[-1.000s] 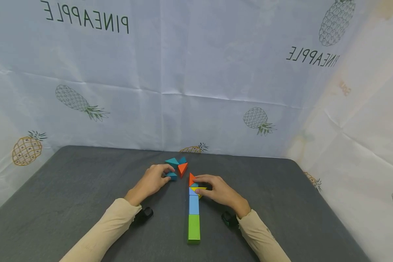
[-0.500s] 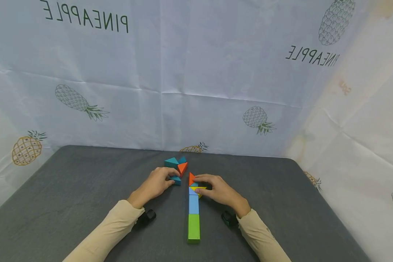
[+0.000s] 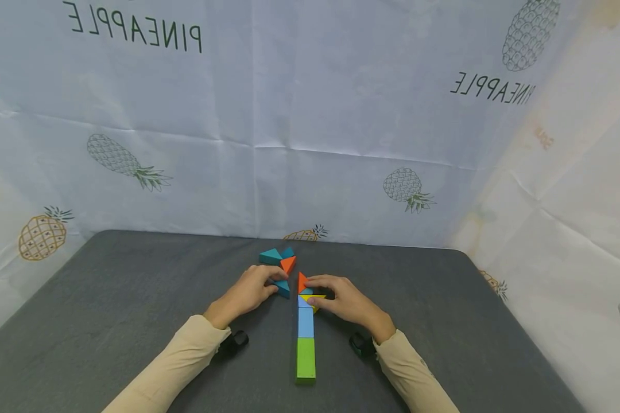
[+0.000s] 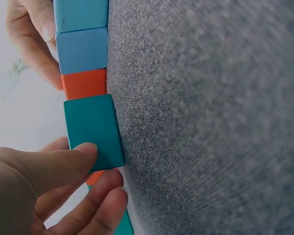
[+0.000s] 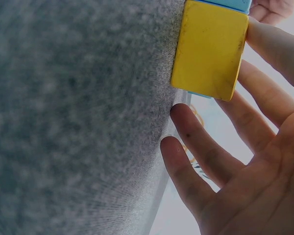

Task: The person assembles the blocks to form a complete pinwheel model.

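Observation:
My left hand [image 3: 249, 288] pinches a teal triangular block [image 4: 90, 125], thumb on its near face and fingers beyond, just left of a straight row of blocks. My right hand [image 3: 352, 301] is at the far part of that row. Its thumb and fingers bracket a yellow triangular block [image 5: 209, 51]; the index fingertip reaches an orange triangular block [image 3: 302, 281] at the row's far end. Toward me the row continues with a light-blue triangular block [image 3: 302, 302], a light-blue rectangular block [image 3: 306, 323] and a green rectangular block [image 3: 306, 358].
Beyond my left hand lie a larger teal triangular block [image 3: 270, 256], a small blue block [image 3: 287, 252] and a second orange triangular block [image 3: 287, 264]. The dark grey table [image 3: 134, 287] meets a hanging white pineapple-print cloth [image 3: 315, 115] at the back.
My left hand has slid the teal triangular block right and slightly toward me, turning it, so it is now closer to the row. The right hand and row have stayed in place.

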`<state>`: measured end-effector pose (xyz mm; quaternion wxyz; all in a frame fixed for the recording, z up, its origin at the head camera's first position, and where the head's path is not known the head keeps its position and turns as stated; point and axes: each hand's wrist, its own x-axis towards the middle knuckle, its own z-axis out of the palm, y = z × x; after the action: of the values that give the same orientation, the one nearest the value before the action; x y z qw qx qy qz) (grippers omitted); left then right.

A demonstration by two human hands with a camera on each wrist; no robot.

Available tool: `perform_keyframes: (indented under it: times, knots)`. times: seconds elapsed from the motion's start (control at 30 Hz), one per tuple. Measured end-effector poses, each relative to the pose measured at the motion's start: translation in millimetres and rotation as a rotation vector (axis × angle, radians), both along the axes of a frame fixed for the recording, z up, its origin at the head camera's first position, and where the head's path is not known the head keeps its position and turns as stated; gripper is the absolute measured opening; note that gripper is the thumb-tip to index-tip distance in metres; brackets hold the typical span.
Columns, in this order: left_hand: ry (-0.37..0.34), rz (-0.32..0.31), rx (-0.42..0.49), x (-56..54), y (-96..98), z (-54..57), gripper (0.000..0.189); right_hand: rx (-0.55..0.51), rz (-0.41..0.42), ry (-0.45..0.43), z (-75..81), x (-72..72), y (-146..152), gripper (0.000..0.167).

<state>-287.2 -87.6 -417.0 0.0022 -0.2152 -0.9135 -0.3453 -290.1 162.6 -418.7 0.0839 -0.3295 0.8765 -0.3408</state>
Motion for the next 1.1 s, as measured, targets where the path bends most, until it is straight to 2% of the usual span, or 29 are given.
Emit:
perform_keyframes:
  times: [0.27, 0.8, 1.1]
  knots:
    - [0.039, -0.023, -0.001, 0.4, 3.0, -2.4, 0.026, 0.000, 0.004, -0.006, -1.0, -0.2, 0.5, 0.047]
    - [0.054, -0.027, 0.008, -0.1, 13.9, -3.8, 0.027, -0.007, 0.007, -0.005, -1.5, 0.6, 1.7, 0.046]
    - [0.029, 0.018, 0.020, -1.3, 18.4, -4.4, 0.024, -0.009, 0.006, -0.005, -0.2, 1.7, 1.1, 0.046]
